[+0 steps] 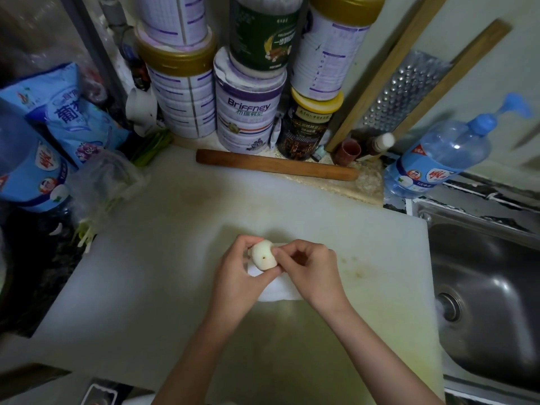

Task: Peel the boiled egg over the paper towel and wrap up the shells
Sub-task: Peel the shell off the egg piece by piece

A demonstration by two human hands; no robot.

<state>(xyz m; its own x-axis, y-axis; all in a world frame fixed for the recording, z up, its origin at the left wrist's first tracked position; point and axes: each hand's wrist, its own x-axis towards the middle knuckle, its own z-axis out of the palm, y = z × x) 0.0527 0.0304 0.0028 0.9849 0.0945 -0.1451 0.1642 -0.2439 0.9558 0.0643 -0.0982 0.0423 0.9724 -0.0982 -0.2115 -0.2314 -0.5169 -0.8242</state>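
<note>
- boiled egg [264,255] sits just below frame centre, held up over the paper towel [277,290].
- left hand [236,268] cups the egg from the left and below; fingers curled around it, thumb on the near side. closed on the egg.
- right hand [304,267] comes in from the right, fingertips [277,252] pinched at the egg's right edge; cannot tell whether a shell fragment is between them.
- visible face of the egg is pale and smooth with one small dark spot near its middle.
- paper towel lies flat on the white worktop [175,258], mostly hidden under both hands; its lower edge shows below the wrists.
- wooden rolling pin [276,165] lies along the far edge of the worktop, upper centre of frame.
- stacked tins [248,103] stand behind the rolling pin, top centre.
- metal grater [403,92] leans against the wall, upper right.
- blue pump bottle [444,153] stands at right, near the steel sink [491,287].
- blue bag [73,112] at upper left.
</note>
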